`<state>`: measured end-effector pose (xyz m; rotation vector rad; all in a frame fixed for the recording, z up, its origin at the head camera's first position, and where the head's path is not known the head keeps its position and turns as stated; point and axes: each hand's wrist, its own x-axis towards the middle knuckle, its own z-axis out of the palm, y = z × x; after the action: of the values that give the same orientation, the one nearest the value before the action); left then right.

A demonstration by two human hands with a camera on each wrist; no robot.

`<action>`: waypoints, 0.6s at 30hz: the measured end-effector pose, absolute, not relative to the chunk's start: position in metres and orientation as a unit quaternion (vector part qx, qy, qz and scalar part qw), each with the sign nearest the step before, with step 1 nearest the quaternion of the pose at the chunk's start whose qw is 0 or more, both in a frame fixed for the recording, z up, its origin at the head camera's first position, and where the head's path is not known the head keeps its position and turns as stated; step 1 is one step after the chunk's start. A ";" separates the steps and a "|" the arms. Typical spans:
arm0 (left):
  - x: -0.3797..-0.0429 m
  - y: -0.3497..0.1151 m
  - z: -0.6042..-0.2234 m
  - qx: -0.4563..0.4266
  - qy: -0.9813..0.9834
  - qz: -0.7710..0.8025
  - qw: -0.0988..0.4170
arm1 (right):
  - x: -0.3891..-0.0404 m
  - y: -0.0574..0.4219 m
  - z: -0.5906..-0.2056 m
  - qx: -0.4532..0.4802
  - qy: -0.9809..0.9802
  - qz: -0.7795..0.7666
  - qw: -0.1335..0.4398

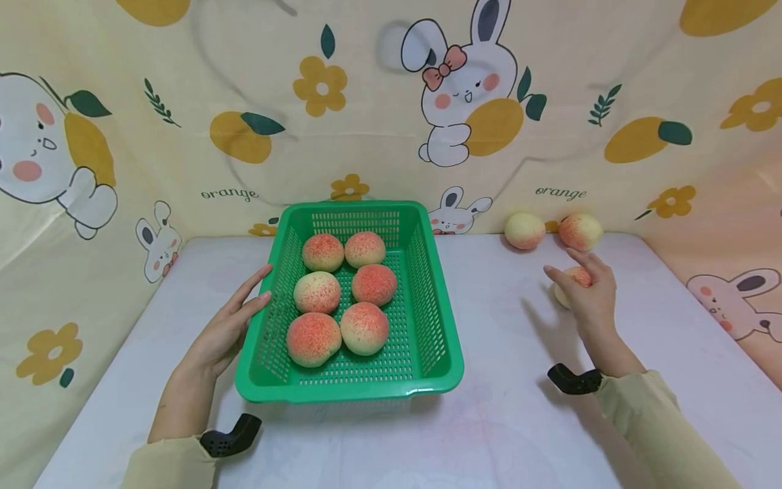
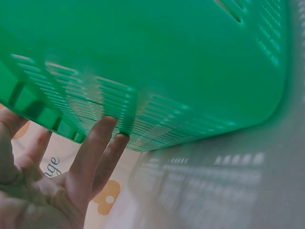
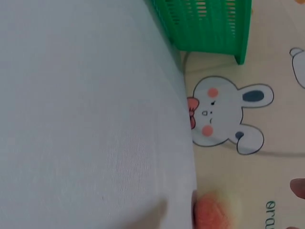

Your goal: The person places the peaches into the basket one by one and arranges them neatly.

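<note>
A green plastic basket (image 1: 400, 353) with slotted walls holds several pink and pale-yellow peaches (image 1: 364, 329). My left hand (image 1: 222, 336) is at its left side, fingers extended along the rim. The left wrist view shows two fingertips (image 2: 108, 121) against the slotted outer wall of the basket (image 2: 171, 57). On the right, my right hand (image 1: 592, 295) is over a peach (image 1: 579, 276), thumb and index finger spread apart, partly covering it. Only a fingertip of this hand (image 3: 298, 187) shows at the edge of the right wrist view.
Two more peaches, one paler (image 1: 524, 230) and one redder (image 1: 580, 231), sit at the back right of the white table (image 1: 489, 421). Behind it hangs a cream cloth (image 1: 366, 149) printed with rabbits and oranges. Each wrist carries a black strap piece (image 1: 231, 436).
</note>
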<state>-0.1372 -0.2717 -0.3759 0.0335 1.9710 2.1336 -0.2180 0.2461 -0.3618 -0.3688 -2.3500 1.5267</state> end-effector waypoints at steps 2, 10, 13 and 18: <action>-0.138 -0.272 -0.376 0.012 0.673 0.730 0.118 | -0.219 0.249 -0.363 -0.136 -0.821 0.536 0.140; -0.138 -0.272 -0.376 0.015 0.671 0.732 0.117 | -0.224 0.260 -0.369 -0.166 -0.833 0.521 0.078; -0.138 -0.272 -0.376 0.012 0.670 0.733 0.117 | -0.224 0.264 -0.371 -0.173 -0.836 0.518 0.059; -0.138 -0.272 -0.376 0.011 0.669 0.734 0.117 | -0.222 0.270 -0.373 -0.191 -0.839 0.508 0.027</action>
<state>-0.1379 -0.2721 -0.3763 0.0316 1.9587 2.1478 -0.2222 0.2698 -0.3726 -0.5904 -2.5936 1.5696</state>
